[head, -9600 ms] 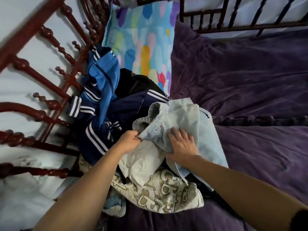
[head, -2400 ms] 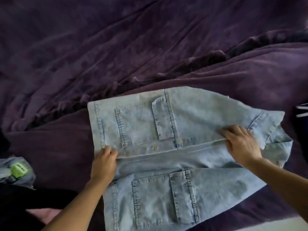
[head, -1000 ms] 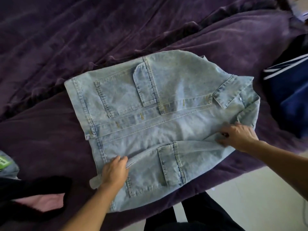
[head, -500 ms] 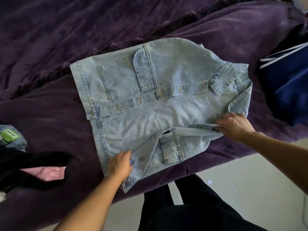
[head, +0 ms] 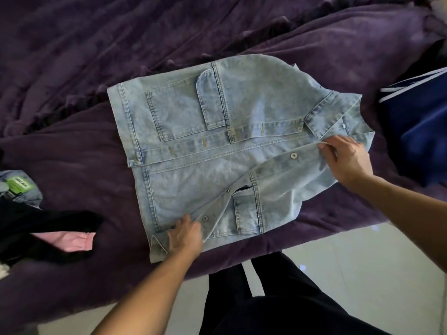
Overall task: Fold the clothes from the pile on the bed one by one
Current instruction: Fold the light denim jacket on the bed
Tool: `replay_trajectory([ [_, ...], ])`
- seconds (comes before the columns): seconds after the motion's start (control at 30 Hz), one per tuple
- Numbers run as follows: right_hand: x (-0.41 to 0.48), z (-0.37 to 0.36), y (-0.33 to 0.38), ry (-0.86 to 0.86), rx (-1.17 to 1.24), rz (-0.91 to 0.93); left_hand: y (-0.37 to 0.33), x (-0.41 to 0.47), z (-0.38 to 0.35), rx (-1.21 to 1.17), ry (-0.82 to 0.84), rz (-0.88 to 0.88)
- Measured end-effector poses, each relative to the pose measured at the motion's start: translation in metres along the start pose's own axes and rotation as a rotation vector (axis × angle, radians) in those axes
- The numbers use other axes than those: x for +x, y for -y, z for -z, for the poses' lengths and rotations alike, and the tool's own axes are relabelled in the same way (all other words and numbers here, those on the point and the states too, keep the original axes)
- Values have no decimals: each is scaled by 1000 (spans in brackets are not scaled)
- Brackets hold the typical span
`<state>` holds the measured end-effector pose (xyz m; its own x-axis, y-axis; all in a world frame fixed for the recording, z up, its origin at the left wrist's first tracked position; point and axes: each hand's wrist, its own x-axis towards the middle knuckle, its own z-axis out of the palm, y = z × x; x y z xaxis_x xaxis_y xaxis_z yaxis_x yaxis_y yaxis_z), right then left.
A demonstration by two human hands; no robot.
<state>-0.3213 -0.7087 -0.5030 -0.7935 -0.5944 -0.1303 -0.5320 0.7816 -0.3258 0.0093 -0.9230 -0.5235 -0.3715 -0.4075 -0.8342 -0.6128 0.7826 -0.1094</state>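
Pinched between thumb and forefinger of the right hand (head: 346,160) was the button placket (head: 275,163) of the denim jacket (head: 217,131), just below the collar (head: 331,112), at 3 o'clock of the garment. The same placket was held near the hem by the left hand (head: 186,235), at 7 o'clock, fingers curled onto the cloth beside a metal snap (head: 205,218). The jacket was spread front-up along the near edge of the bed, collar to 3 o'clock and hem to 9 o'clock. Its far panel lay flat, while the near panel hung slack and skewed between the two hands.

The step in hand was judged to be the closing of the near panel over the far one. It would be done well if the placket were drawn taut between both grips and laid straight along the far placket, before any smoothing was attempted. The bulge by the near armhole would need to be flattened toward 5 o'clock, or a crease would be folded in.

Black trousers (head: 266,298) and a pale floor (head: 350,262) were seen at 6 o'clock. The jacket was borne by a soft, rumpled purple blanket (head: 72,146), on which drag could be expected. A black-and-pink garment (head: 67,240) lay at 9 o'clock, a small denim piece with a green label (head: 20,186) beyond it, and a navy striped garment (head: 420,126) at 3 o'clock.
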Motion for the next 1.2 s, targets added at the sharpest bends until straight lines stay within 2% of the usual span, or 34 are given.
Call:
replay_trajectory([
  [0.17, 4, 12, -5, -29, -4, -51, 25, 3, 0, -121, -34, -23],
  [0.27, 10, 14, -6, -27, -18, -82, 33, 6, 9, -194, -58, 44],
  [0.43, 43, 14, -4, -2, -88, -152, 75, 34, 70, -412, -431, 213],
  [0.53, 68, 8, 5, 77, -133, -220, 100, 57, 108, -433, -632, 304],
  [0.6, 78, 4, 14, 123, -152, -260, 106, 69, 125, -409, -679, 355],
  [0.67, 76, 3, 19, 97, -155, -215, 99, 75, 128, -366, -698, 293],
  [0.77, 50, 0, 19, 1, -131, 10, 63, 64, 108, -308, -644, -26],
  [0.83, 20, -11, 10, 46, -157, 206, 30, 48, 79, -283, -457, -194],
  [0.9, -14, -29, 1, 240, -249, 312, 4, 33, 45, -138, -196, -267],
  [0.97, -44, -48, -10, 516, -383, 282, -12, 24, 13, 40, -14, -258],
  [1.03, -58, -62, -18, 607, -487, 174, -18, 20, -10, 132, 5, -210],
  [1.13, -55, -81, -17, 513, -528, 60, -16, 18, -35, 229, -26, -157],
  [1.2, -52, -90, -16, 447, -503, 76, -11, 20, -47, 181, -134, -143],
])
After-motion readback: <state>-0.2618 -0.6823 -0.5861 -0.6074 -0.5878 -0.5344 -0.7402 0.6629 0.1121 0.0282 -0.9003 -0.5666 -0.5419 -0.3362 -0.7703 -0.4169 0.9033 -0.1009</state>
